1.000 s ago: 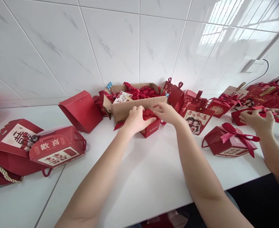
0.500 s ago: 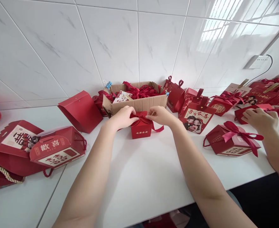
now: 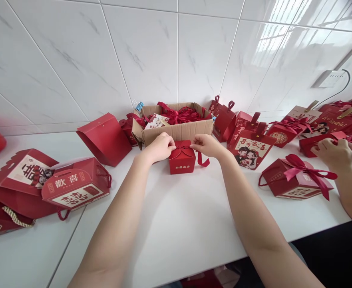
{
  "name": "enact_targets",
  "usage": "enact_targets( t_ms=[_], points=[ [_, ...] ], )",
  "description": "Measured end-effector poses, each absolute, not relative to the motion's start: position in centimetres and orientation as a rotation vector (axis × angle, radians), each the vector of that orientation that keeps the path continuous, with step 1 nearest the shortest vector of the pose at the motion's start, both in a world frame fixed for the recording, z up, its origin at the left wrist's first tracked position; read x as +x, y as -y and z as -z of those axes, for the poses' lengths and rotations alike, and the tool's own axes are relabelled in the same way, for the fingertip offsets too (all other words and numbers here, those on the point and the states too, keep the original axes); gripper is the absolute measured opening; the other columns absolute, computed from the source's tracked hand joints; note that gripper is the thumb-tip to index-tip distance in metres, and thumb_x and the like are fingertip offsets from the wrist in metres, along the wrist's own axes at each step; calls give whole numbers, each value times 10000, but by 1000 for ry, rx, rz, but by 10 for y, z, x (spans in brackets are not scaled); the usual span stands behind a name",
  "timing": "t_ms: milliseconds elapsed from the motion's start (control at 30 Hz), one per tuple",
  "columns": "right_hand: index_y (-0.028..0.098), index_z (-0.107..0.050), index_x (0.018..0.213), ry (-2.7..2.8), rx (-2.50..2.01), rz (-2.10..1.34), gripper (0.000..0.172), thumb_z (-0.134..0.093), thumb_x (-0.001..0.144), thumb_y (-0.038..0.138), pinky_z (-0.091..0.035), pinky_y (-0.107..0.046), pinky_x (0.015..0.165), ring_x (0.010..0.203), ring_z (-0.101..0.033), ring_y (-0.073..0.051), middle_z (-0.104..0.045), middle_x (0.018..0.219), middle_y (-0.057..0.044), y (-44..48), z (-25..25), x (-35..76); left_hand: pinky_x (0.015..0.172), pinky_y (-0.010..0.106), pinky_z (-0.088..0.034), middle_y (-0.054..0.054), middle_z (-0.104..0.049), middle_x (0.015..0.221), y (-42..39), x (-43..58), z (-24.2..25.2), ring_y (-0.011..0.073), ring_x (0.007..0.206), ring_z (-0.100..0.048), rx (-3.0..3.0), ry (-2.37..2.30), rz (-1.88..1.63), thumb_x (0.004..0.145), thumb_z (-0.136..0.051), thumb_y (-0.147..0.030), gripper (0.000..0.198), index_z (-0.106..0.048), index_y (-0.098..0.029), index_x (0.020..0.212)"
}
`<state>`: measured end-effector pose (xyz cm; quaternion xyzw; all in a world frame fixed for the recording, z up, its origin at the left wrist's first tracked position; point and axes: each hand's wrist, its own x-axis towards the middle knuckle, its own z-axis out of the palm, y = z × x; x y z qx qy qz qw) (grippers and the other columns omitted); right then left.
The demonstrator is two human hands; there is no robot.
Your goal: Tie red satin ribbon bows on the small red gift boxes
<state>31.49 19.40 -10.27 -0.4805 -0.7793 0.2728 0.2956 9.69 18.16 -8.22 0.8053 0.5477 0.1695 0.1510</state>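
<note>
- Head view: our red box [image 3: 181,165] stands upright on the white table [image 3: 184,228], just to the near side of the cardboard carton [image 3: 181,131].
- Its printed face points near; we cannot make out a longer axis, but the red ribbon [image 3: 183,147] across its top runs left to right.
- Our left hand [image 3: 160,146] and right hand [image 3: 207,145] pinch that ribbon, one at either side.

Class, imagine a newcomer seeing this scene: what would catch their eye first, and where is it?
Probably the small red box mid-picture on the white table, its thin ribbon held between the left grip and right grip. Just behind it, an open carton heaped with red ribbons stands near the tiled wall. Further right, a large bow stands out.
</note>
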Motion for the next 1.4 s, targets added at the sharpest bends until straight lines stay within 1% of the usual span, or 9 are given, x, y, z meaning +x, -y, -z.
enact_targets(
  t_ms=[200, 333, 400, 500, 667, 800, 1000, 1233, 1400],
  points=[
    [198, -551, 747, 1960, -1277, -1067, 283, -712, 758, 430, -418, -260, 538, 542, -568, -128, -619, 622, 5, -191, 102, 321, 867, 371, -495, 67, -562, 1032, -182, 94, 83, 227, 915, -592, 2334, -1534, -527, 832, -512, -301, 140, -608, -212, 784],
    [203, -477, 525, 1946, -1480, -1138, 584, -502, 798, 719, -387, -295, 547, 430, -448, -113, -495, 461, 10, -189, 98, 327, 857, 361, -500, 61, -561, 1052, -181, 95, 82, 218, 901, -593, 2320, -1515, -512, 837, -510, -315, 147, -607, -215, 791],
    [207, -449, 468, 1937, -1530, -1234, 638, -459, 790, 759, -382, -305, 552, 402, -401, -108, -426, 398, 20, -189, 97, 329, 858, 354, -500, 62, -560, 1059, -181, 96, 82, 215, 901, -593, 2304, -1520, -511, 832, -515, -312, 143, -607, -213, 786],
    [196, -532, 529, 1859, -1342, -1431, 546, -607, 745, 692, -384, -291, 556, 411, -373, -94, -389, 393, 54, -189, 94, 330, 856, 354, -500, 64, -558, 1055, -182, 96, 83, 213, 895, -593, 2295, -1516, -520, 824, -519, -310, 141, -606, -210, 774],
    [156, -669, 672, 1570, -952, -1476, 406, -721, 718, 556, -446, -268, 682, 629, -541, -111, -631, 662, -20, -189, 93, 326, 829, 354, -508, 69, -557, 1050, -182, 98, 83, 213, 873, -592, 2298, -1502, -526, 816, -519, -327, 160, -613, -206, 769],
    [178, -734, 791, 1472, -862, -1459, 355, -766, 678, 513, -481, -279, 772, 799, -612, -152, -701, 805, -45, -191, 97, 317, 801, 344, -516, 65, -557, 1059, -180, 101, 83, 211, 859, -596, 2285, -1514, -509, 831, -517, -341, 169, -610, -212, 776],
    [195, -743, 778, 1337, -814, -1343, 393, -742, 675, 574, -486, -260, 644, 761, -632, -153, -700, 765, -36, -192, 104, 299, 766, 347, -516, 66, -555, 1058, -179, 103, 82, 211, 824, -599, 2272, -1555, -483, 841, -525, -344, 166, -609, -212, 784],
    [207, -734, 859, 1365, -659, -1382, 353, -714, 736, 538, -538, -315, 783, 814, -685, -178, -741, 866, -40, -192, 108, 287, 785, 346, -499, 60, -544, 1036, -179, 104, 82, 220, 879, -598, 2297, -1541, -512, 856, -512, -342, 144, -570, -214, 824],
    [235, -748, 872, 1336, -740, -1342, 344, -792, 651, 494, -540, -343, 831, 842, -693, -185, -747, 839, -19, -192, 111, 287, 722, 340, -493, 52, -548, 1018, -177, 104, 81, 223, 844, -602, 2286, -1599, -520, 842, -538, -364, 139, -554, -228, 866]
  ],
)
